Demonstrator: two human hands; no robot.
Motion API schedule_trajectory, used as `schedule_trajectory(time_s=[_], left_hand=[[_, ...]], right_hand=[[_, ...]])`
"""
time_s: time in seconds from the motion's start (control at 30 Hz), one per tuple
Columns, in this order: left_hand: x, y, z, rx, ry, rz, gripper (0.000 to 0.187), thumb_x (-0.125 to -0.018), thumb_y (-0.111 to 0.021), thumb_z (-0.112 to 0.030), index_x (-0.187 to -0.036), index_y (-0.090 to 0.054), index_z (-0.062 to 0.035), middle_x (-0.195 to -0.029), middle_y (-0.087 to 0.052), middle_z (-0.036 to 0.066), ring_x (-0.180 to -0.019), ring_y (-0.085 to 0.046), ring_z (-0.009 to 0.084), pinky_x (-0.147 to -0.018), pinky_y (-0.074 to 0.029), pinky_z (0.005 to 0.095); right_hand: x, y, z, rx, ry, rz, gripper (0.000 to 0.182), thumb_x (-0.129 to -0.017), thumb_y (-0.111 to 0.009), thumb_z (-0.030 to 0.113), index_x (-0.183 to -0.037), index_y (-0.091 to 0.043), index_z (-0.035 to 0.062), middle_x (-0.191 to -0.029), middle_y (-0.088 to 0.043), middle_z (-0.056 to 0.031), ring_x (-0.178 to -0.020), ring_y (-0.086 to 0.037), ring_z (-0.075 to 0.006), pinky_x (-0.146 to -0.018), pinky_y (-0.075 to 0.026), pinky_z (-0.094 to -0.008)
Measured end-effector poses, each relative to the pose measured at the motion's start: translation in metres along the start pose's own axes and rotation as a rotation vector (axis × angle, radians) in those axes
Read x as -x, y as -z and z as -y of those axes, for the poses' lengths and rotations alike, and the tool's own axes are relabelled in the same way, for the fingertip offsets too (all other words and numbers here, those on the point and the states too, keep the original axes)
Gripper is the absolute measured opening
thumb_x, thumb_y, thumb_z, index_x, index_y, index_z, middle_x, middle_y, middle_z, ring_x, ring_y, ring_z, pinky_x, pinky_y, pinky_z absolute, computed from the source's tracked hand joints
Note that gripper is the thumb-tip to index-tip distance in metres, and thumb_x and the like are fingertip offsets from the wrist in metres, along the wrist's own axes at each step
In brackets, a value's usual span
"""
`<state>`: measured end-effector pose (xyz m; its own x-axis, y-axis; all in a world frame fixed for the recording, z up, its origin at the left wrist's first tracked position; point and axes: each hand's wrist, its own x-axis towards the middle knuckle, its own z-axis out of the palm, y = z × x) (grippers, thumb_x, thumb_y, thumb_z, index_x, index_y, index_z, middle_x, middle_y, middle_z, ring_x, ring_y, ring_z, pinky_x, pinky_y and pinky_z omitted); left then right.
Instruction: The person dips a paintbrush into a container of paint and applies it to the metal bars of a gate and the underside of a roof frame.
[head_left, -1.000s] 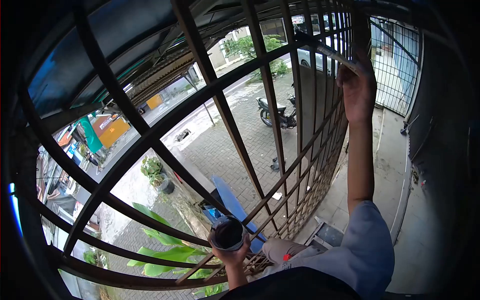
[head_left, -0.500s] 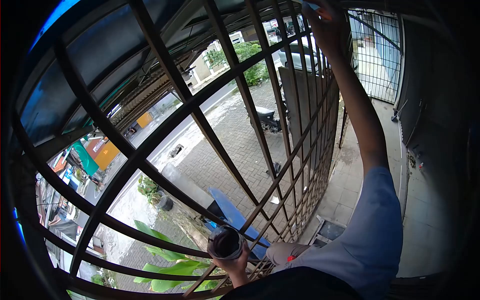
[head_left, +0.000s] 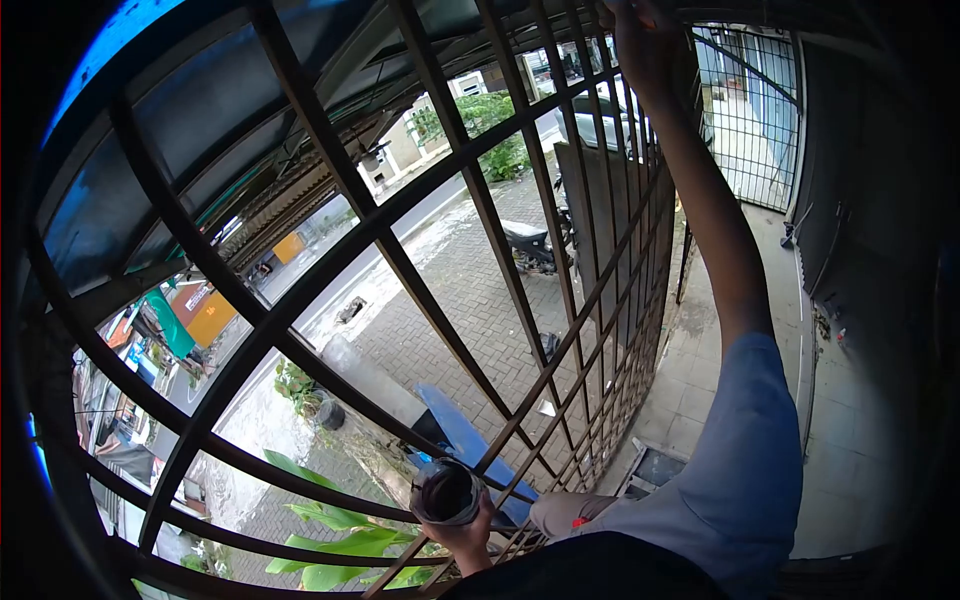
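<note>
My left hand [head_left: 470,538] is wrapped round a small cup-like container [head_left: 446,492] with a crinkled pale rim and dark contents, low in the view beside the bars. My right hand [head_left: 645,45] is raised at the top edge, close to the upper part of the dark metal grille [head_left: 372,225]. Its fingers are bent and partly in shadow or cut off by the frame, so what they hold cannot be made out. The grille's crossing bars spread across the left and middle of the view.
Beyond the bars lie a paved yard [head_left: 420,305], a parked motorcycle [head_left: 530,240], a blue panel [head_left: 465,435] and green leaves [head_left: 345,545]. To my right runs a tiled walkway [head_left: 690,385], ending at a mesh gate [head_left: 750,115]. A dark wall [head_left: 860,180] borders it.
My right hand has shifted slightly up and left, and the light-blue bit near its fingers no longer shows. The container in my left hand sits slightly lower and further left in view.
</note>
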<state>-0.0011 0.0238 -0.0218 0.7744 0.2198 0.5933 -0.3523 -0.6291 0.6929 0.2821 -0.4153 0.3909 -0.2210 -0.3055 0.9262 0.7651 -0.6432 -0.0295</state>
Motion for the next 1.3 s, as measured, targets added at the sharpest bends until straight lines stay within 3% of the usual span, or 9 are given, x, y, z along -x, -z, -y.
schedule_trajectory(time_s=[0.23, 0.43, 0.57, 0.87, 1.0, 1.03, 1.07, 1.13, 1.3], left_hand=[[-0.005, 0.002, -0.019, 0.103, 0.079, 0.02, 0.095, -0.078, -0.081, -0.023, -0.144, -0.019, 0.0051, -0.132, -0.049, 0.021, -0.12, -0.057, 0.0281, -0.105, -0.046, 0.0379], [-0.003, -0.001, -0.011, 0.171, 0.063, -0.024, 0.091, -0.078, -0.081, -0.02, -0.142, -0.022, 0.0049, -0.131, -0.05, 0.021, -0.118, -0.058, 0.0274, -0.102, -0.048, 0.0379], [-0.004, 0.0, -0.008, 0.094, 0.042, -0.02, 0.091, -0.077, -0.083, -0.019, -0.142, -0.024, 0.0052, -0.128, -0.052, 0.021, -0.117, -0.059, 0.0271, -0.102, -0.049, 0.038], [0.001, -0.002, 0.006, 0.047, 0.015, -0.04, 0.088, -0.078, -0.082, -0.019, -0.141, -0.025, 0.0058, -0.127, -0.055, 0.021, -0.118, -0.06, 0.0277, -0.101, -0.05, 0.0375], [0.0, -0.002, 0.004, 0.078, 0.003, -0.045, 0.088, -0.079, -0.082, -0.019, -0.141, -0.025, 0.0058, -0.128, -0.055, 0.022, -0.118, -0.061, 0.0276, -0.101, -0.051, 0.0373], [-0.001, -0.002, 0.003, 0.078, 0.001, -0.044, 0.088, -0.079, -0.082, -0.019, -0.141, -0.025, 0.0058, -0.128, -0.055, 0.022, -0.118, -0.061, 0.0276, -0.101, -0.051, 0.0373], [-0.001, -0.002, 0.002, 0.071, -0.003, -0.043, 0.089, -0.079, -0.082, -0.019, -0.142, -0.024, 0.0061, -0.128, -0.055, 0.022, -0.118, -0.061, 0.0277, -0.101, -0.051, 0.0372], [-0.001, -0.001, 0.002, 0.066, -0.008, -0.042, 0.09, -0.079, -0.082, -0.02, -0.143, -0.024, 0.0063, -0.129, -0.054, 0.022, -0.118, -0.061, 0.0279, -0.101, -0.051, 0.0371], [0.0, -0.001, 0.004, 0.05, 0.017, -0.028, 0.09, -0.08, -0.081, -0.021, -0.142, -0.023, 0.0064, -0.127, -0.055, 0.022, -0.116, -0.061, 0.0278, -0.1, -0.051, 0.037]], right_hand=[[-0.008, -0.02, -0.007, -0.395, -0.319, -0.131, 0.024, -0.097, -0.069, 0.026, -0.101, -0.073, 0.0028, -0.082, -0.072, -0.0044, -0.068, -0.066, -0.009, -0.058, -0.049, -0.0226], [-0.006, -0.02, -0.009, -0.493, -0.416, -0.25, 0.02, -0.093, -0.073, 0.023, -0.096, -0.073, 0.0022, -0.077, -0.07, -0.0036, -0.067, -0.066, -0.0096, -0.057, -0.049, -0.0231], [-0.02, -0.03, -0.024, -0.392, -0.259, -0.262, 0.018, -0.094, -0.072, 0.02, -0.094, -0.072, 0.0019, -0.075, -0.068, -0.0028, -0.064, -0.064, -0.0089, -0.055, -0.047, -0.0228], [-0.013, -0.033, 0.026, -0.485, -0.439, -0.125, 0.017, -0.097, -0.068, 0.019, -0.084, -0.066, 0.0067, -0.064, -0.06, 0.0007, -0.054, -0.057, -0.0067, -0.05, -0.042, -0.0217], [-0.025, -0.039, 0.003, -0.391, -0.147, -0.214, 0.018, -0.097, -0.068, 0.018, -0.083, -0.065, 0.0063, -0.064, -0.06, 0.0006, -0.052, -0.056, -0.0073, -0.047, -0.041, -0.0221], [-0.023, -0.043, 0.004, -0.531, -0.432, -0.187, 0.018, -0.097, -0.067, 0.015, -0.082, -0.065, 0.005, -0.064, -0.06, 0.0008, -0.054, -0.056, -0.0072, -0.051, -0.042, -0.0224], [-0.023, -0.045, 0.001, -0.529, -0.433, -0.187, 0.018, -0.097, -0.067, 0.015, -0.082, -0.065, 0.005, -0.064, -0.06, 0.0008, -0.054, -0.056, -0.0072, -0.051, -0.042, -0.0224], [-0.023, -0.048, -0.003, -0.364, -0.1, -0.127, 0.018, -0.096, -0.066, 0.014, -0.08, -0.065, 0.0047, -0.064, -0.06, 0.0005, -0.056, -0.056, -0.007, -0.053, -0.042, -0.0229], [-0.034, -0.039, 0.003, -0.436, -0.168, -0.225, 0.017, -0.095, -0.067, 0.014, -0.081, -0.066, 0.0036, -0.064, -0.059, 0.0, -0.058, -0.058, -0.0075, -0.053, -0.043, -0.0243]])
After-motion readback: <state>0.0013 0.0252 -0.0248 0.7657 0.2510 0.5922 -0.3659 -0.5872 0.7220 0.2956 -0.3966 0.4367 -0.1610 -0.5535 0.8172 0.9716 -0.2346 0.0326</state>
